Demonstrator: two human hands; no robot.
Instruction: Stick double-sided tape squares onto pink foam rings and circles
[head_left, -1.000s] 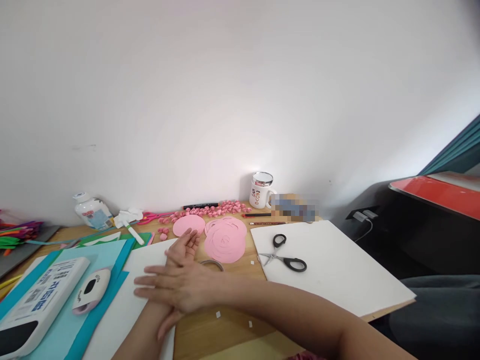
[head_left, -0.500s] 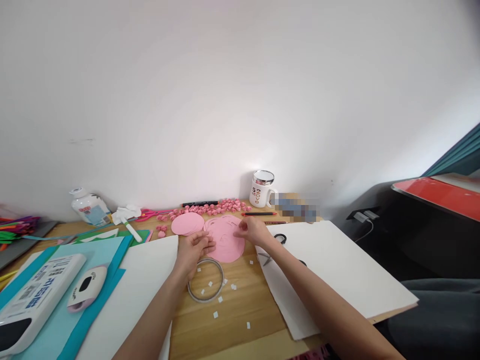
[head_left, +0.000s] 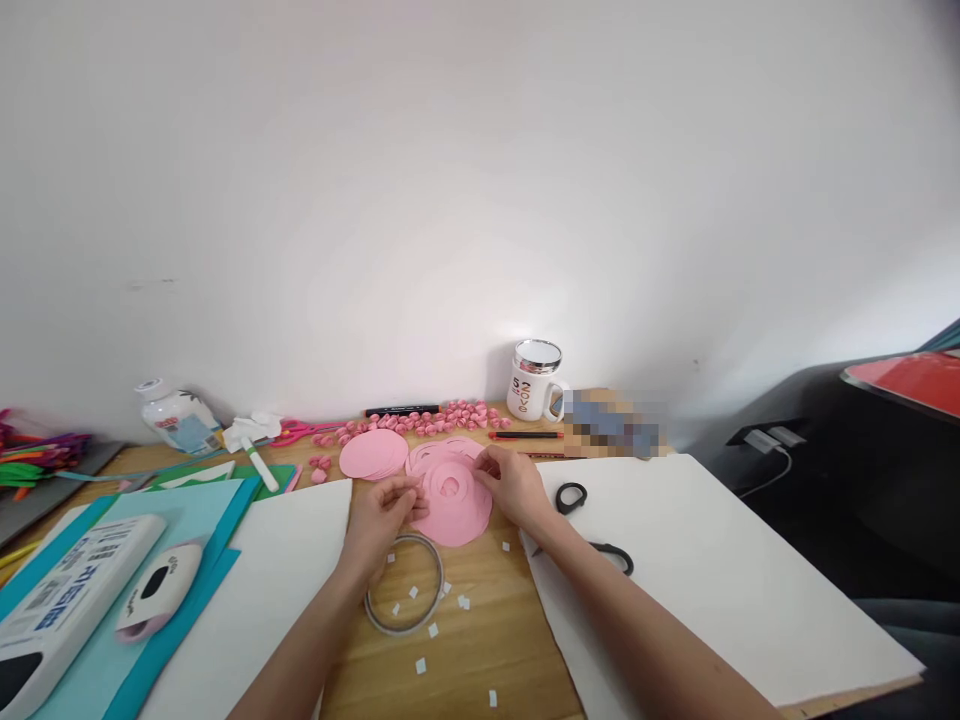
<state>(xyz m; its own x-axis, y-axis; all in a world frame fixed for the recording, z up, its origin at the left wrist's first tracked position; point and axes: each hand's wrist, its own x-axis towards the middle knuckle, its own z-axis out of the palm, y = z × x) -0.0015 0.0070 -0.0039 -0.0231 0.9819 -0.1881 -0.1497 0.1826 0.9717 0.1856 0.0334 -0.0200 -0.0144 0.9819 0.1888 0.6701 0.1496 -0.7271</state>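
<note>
A pink paper spiral (head_left: 453, 492) lies over a stack of pink paper pieces in the middle of the desk, its cut rings partly spread. My right hand (head_left: 514, 487) pinches the spiral's upper right edge between thumb and fingers. At its left edge, my left hand (head_left: 386, 515) is closed, with the fingertips on the paper. Just below my left hand lies a roll of tape (head_left: 405, 631) on its side. Left of the spiral is a stack of pink paper circles (head_left: 373, 455).
Small white squares (head_left: 421, 665) dot the wood. Behind are many rolled pink paper pieces (head_left: 450, 418), a black marker (head_left: 403, 411) and a lidded mug (head_left: 534, 385). Scissors (head_left: 616, 556) lie partly under my right forearm on white paper (head_left: 720, 560). Teal sheets (head_left: 225, 580) lie at left.
The spiral now shows open rings around its centre, raised over the stack. My right hand has shifted slightly with its edge. The view has tilted and moved a little, uncovering more of the scissors.
</note>
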